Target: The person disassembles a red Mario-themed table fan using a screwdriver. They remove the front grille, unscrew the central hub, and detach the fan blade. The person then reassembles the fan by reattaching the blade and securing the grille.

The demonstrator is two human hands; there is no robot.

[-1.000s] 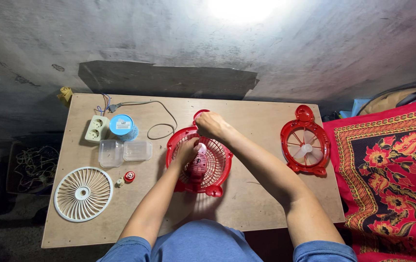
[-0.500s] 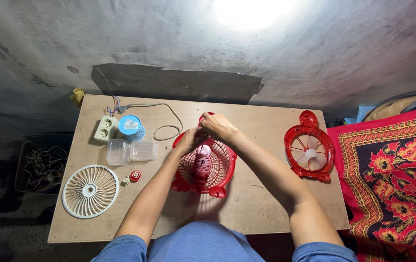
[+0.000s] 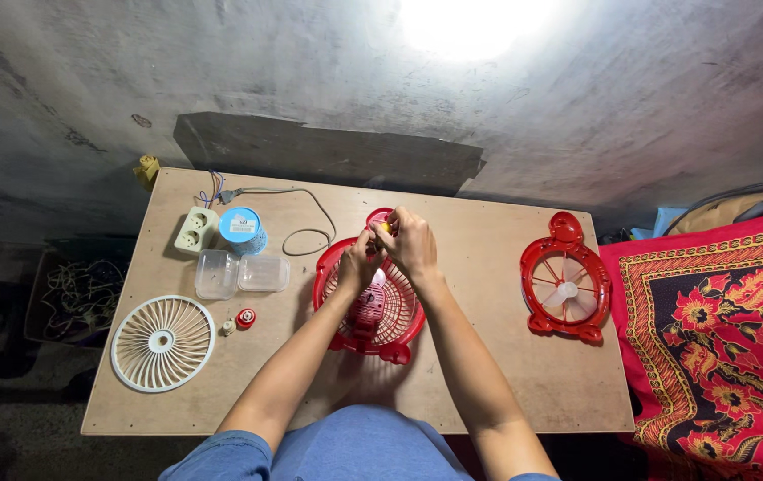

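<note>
The red fan housing [image 3: 371,307] lay flat near the middle of the wooden table [image 3: 506,374], grille side up, with a pinkish motor block showing through its ribs. Both hands met at its far rim. The left hand [image 3: 359,258] was pinched closed on the rim or on a small part there; the right hand [image 3: 410,240] was curled over something small and yellowish at the same spot. What exactly the fingers held was hidden by the knuckles.

The housing looked like thin moulded plastic: light, fairly stiff at the outer ring, but with slender ribs that would likely flex or snap under a hard squeeze. The smooth ring seemed the safest place to take hold, or the feet at the near edge, not the ribs.

To the right, well apart, sat a second red shell with a pale fan blade [image 3: 566,289]. On the left lay a white round grille [image 3: 163,343], a small red knob [image 3: 245,318], two clear plastic boxes [image 3: 239,273], a blue-lidded tub [image 3: 242,228] and a white socket strip [image 3: 195,231] with its grey cord.
</note>
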